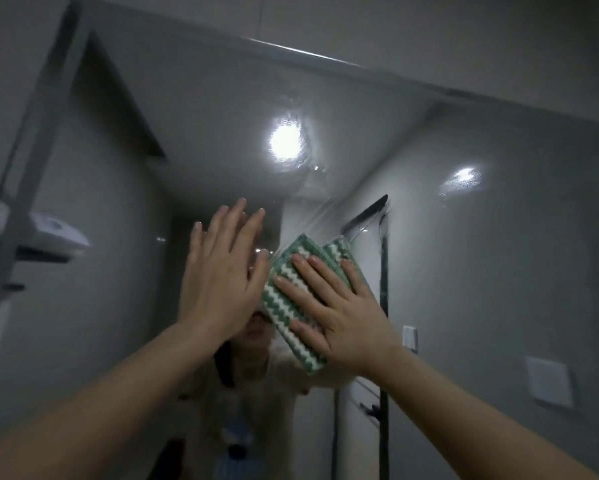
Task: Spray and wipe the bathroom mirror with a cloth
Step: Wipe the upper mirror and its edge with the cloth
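Note:
The bathroom mirror [464,237] fills most of the view, with wet streaks and droplets near the reflected ceiling light. A folded green-and-white striped cloth [291,306] lies flat against the glass in the middle. My right hand [339,317] presses on the cloth with straight, spread fingers. Just to its left, my left hand [221,275] is raised with straight fingers, flat at the mirror and holding nothing. No spray bottle is in view.
The mirror's top edge [325,58] runs across the upper frame under a grey wall. At the far left a white wall-mounted unit [45,233] shows beside the mirror's grey frame [24,168]. The mirror reflects a person, a door and wall switches.

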Tool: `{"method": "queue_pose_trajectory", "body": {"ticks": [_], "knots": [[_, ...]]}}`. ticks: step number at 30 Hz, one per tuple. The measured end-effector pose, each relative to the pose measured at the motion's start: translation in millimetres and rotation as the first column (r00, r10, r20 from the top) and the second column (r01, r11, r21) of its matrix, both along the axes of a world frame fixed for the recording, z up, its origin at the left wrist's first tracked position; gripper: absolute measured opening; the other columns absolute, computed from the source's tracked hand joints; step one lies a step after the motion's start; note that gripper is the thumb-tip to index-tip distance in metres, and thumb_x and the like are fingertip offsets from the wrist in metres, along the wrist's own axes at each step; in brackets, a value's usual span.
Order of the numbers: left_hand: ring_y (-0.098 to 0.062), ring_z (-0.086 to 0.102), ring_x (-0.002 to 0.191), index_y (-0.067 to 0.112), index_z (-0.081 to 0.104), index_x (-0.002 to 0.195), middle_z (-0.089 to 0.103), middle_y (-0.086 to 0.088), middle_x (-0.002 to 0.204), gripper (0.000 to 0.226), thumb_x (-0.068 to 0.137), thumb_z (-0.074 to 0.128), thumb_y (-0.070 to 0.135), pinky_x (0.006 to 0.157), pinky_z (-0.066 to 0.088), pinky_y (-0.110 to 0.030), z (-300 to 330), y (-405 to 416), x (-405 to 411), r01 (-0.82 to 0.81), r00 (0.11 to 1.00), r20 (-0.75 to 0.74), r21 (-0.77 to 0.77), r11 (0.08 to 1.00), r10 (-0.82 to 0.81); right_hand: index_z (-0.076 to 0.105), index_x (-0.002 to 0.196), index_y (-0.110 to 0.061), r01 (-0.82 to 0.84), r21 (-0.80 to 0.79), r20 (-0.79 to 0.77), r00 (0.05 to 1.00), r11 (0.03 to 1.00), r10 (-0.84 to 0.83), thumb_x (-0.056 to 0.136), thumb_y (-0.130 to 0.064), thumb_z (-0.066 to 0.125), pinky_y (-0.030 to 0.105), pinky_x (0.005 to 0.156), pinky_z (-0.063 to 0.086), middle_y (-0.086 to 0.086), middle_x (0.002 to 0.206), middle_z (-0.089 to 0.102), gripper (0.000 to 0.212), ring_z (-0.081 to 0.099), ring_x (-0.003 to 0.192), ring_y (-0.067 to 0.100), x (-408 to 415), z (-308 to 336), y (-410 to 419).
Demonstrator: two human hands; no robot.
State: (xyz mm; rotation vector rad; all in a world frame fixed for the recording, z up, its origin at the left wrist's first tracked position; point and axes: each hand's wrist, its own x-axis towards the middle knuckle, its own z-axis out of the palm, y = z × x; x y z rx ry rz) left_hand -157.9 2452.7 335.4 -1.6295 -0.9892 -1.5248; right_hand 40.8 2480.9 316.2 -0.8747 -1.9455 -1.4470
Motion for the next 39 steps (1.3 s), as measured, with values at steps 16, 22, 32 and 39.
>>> {"method": "queue_pose_trajectory", "body": {"ticks": [16, 22, 32, 39], "knots": [[-0.021, 0.006, 0.146, 0.024, 0.018, 0.15, 0.012, -0.004, 0.159, 0.057, 0.096, 0.019, 0.044, 0.117, 0.0, -0.041, 128, 22, -14, -0.286, 0.955, 0.079, -0.019, 0.958, 0.287, -0.002, 0.152, -0.034, -0.097, -0.022, -0.637, 0.768, 0.995, 0.06, 0.1, -0.051, 0.015, 0.051, 0.115, -0.011, -0.001, 0.16, -0.009, 0.057, -0.011, 0.146, 0.017, -6, 248, 1], [-0.02, 0.008, 0.146, 0.026, 0.017, 0.15, 0.011, -0.003, 0.159, 0.066, 0.089, 0.009, 0.049, 0.116, 0.0, -0.036, 119, 34, -23, -0.332, 0.943, 0.059, 0.098, 0.938, 0.327, -0.005, 0.152, -0.027, -0.061, 0.014, -0.728, 0.684, 0.998, 0.052, 0.101, -0.044, 0.013, 0.06, 0.11, -0.013, 0.006, 0.16, -0.012, 0.057, -0.014, 0.146, 0.024, -60, 248, 0], [-0.02, 0.009, 0.146, 0.024, 0.02, 0.15, 0.012, -0.003, 0.159, 0.068, 0.088, 0.011, 0.049, 0.117, 0.001, -0.039, 120, 40, -24, -0.327, 0.945, 0.064, 0.124, 0.937, 0.321, 0.001, 0.151, -0.037, -0.088, 0.103, -0.423, 0.898, 0.991, 0.123, 0.1, -0.051, 0.015, 0.054, 0.115, -0.009, -0.002, 0.16, -0.006, 0.055, -0.01, 0.146, 0.015, -80, 199, 5], [-0.02, 0.01, 0.146, 0.025, 0.02, 0.15, 0.013, -0.002, 0.159, 0.067, 0.088, 0.012, 0.049, 0.117, 0.001, -0.039, 119, 41, -23, -0.311, 0.95, 0.069, 0.147, 0.939, 0.304, 0.003, 0.151, -0.038, -0.09, 0.074, -0.403, 0.908, 0.993, 0.113, 0.1, -0.053, 0.018, 0.056, 0.114, -0.009, -0.002, 0.161, -0.005, 0.056, -0.008, 0.147, 0.016, -93, 248, 3]]}}
